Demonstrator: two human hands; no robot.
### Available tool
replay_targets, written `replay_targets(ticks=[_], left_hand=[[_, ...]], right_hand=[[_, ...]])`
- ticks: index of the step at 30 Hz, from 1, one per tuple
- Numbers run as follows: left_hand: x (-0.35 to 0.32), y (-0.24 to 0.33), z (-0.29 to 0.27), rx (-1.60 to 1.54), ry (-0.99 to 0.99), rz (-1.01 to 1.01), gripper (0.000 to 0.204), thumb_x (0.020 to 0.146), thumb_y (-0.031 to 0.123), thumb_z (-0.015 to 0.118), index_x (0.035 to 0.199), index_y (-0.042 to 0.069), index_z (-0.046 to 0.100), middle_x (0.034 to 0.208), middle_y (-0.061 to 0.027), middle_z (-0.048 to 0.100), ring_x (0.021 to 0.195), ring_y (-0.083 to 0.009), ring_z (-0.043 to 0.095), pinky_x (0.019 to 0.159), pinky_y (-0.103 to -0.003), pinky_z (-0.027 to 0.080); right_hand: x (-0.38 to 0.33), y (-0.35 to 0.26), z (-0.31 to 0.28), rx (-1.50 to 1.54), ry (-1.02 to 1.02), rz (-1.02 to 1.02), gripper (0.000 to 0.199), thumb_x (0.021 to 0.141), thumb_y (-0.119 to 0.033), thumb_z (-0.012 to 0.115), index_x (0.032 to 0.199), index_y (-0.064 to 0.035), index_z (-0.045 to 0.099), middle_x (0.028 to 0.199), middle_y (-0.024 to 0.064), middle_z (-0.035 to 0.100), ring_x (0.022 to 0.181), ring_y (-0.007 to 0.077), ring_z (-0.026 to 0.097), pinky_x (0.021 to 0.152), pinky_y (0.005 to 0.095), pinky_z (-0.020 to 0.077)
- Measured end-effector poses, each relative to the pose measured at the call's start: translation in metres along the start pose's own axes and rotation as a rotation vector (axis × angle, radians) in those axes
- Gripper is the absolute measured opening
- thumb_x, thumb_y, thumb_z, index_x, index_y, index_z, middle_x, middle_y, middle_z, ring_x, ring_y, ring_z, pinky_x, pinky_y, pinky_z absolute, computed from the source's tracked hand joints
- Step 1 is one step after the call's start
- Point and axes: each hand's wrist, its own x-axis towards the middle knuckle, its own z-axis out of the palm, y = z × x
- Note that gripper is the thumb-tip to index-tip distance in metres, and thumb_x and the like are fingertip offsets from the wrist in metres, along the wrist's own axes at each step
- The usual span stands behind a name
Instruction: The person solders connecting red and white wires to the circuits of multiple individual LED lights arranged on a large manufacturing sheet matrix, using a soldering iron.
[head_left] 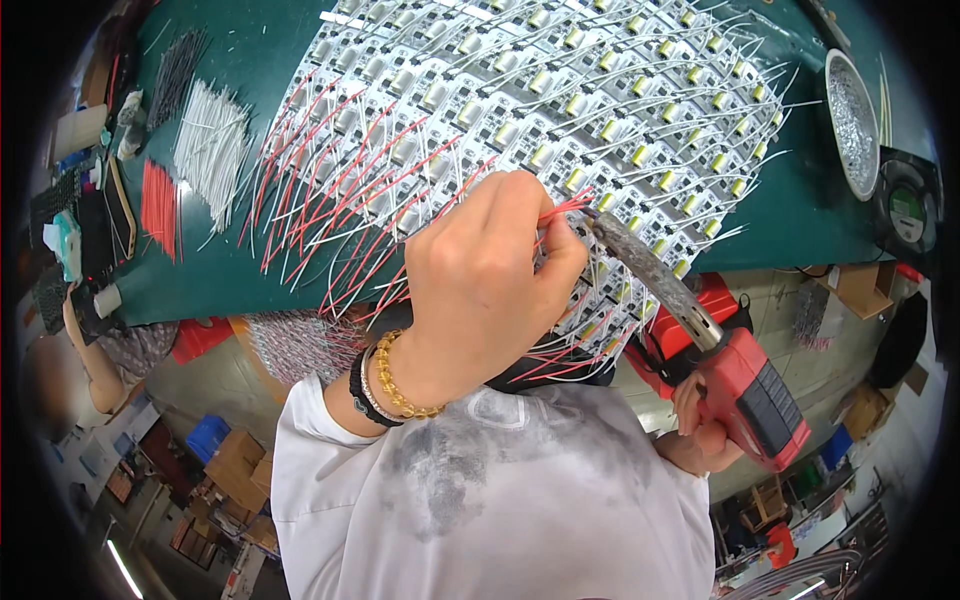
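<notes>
A large panel of small white circuit boards [520,110], with yellow cylindrical parts and many red and white wires, covers the green mat [230,280]. My left hand [490,280], with bead bracelets at the wrist, pinches a thin red wire [562,208] against a board at the panel's near edge. My right hand [700,425] grips a red pistol-shaped soldering iron [750,385]. Its long metal barrel points up and left, and the tip [590,222] meets the wire beside my left fingertips.
Loose piles of cut wire lie at the mat's left: white [210,140], red [158,205] and dark [175,65]. A round metal bowl [852,120] and a small black fan [905,210] stand at the right. Another person's arm [90,360] shows at the left edge.
</notes>
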Motion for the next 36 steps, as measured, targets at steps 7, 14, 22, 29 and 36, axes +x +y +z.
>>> replay_targets(ticks=[7, 14, 22, 29, 36], left_hand=[[-0.002, -0.001, 0.002, -0.003, 0.026, 0.012, 0.017, 0.071, 0.002, 0.065, 0.070, 0.006, 0.048, 0.060, -0.0057, 0.048, 0.046, -0.0228, 0.050, 0.041, -0.034, 0.040], [0.000, 0.005, -0.008, -0.064, -0.044, -0.048, 0.013, 0.074, -0.001, 0.070, 0.073, 0.003, 0.057, 0.061, -0.0033, 0.054, 0.052, -0.0109, 0.051, 0.050, -0.025, 0.043], [0.004, -0.008, -0.027, -0.039, 0.185, 0.270, 0.007, 0.080, -0.003, 0.067, 0.084, 0.001, 0.062, 0.069, -0.0089, 0.056, 0.057, -0.0278, 0.056, 0.050, -0.032, 0.044], [-0.012, 0.018, -0.007, -0.158, -0.077, 0.112, 0.010, 0.080, 0.001, 0.066, 0.083, 0.003, 0.056, 0.065, -0.0079, 0.052, 0.054, -0.0228, 0.054, 0.047, -0.033, 0.042], [-0.010, 0.018, 0.003, -0.033, -0.103, -0.021, 0.015, 0.076, -0.001, 0.070, 0.071, 0.004, 0.056, 0.060, -0.0042, 0.055, 0.050, -0.0148, 0.054, 0.046, -0.028, 0.042]], right_hand=[[0.037, -0.015, 0.006, 0.442, -0.237, -0.082, 0.020, 0.047, -0.003, 0.033, 0.061, 0.0002, 0.046, 0.049, 0.0021, 0.046, 0.036, 0.0116, 0.040, 0.040, 0.0224, 0.0306], [0.030, -0.028, 0.020, 0.482, -0.117, -0.025, 0.082, 0.089, -0.054, 0.058, 0.127, 0.0153, 0.038, 0.052, -0.0001, 0.047, 0.040, 0.0086, 0.042, 0.041, 0.0243, 0.0334], [0.024, -0.028, 0.016, 0.426, -0.082, -0.012, 0.081, 0.088, -0.058, 0.056, 0.127, 0.0112, 0.039, 0.050, 0.0000, 0.045, 0.039, 0.0096, 0.040, 0.041, 0.0241, 0.0323], [0.017, -0.028, 0.000, 0.419, -0.130, 0.051, 0.080, 0.088, -0.059, 0.055, 0.127, 0.0096, 0.040, 0.049, -0.0006, 0.045, 0.038, 0.0092, 0.040, 0.041, 0.0237, 0.0318], [0.015, -0.023, -0.005, 0.396, -0.234, -0.013, 0.079, 0.089, -0.059, 0.054, 0.126, 0.0102, 0.041, 0.050, -0.0015, 0.046, 0.039, 0.0089, 0.041, 0.041, 0.0239, 0.0325]])
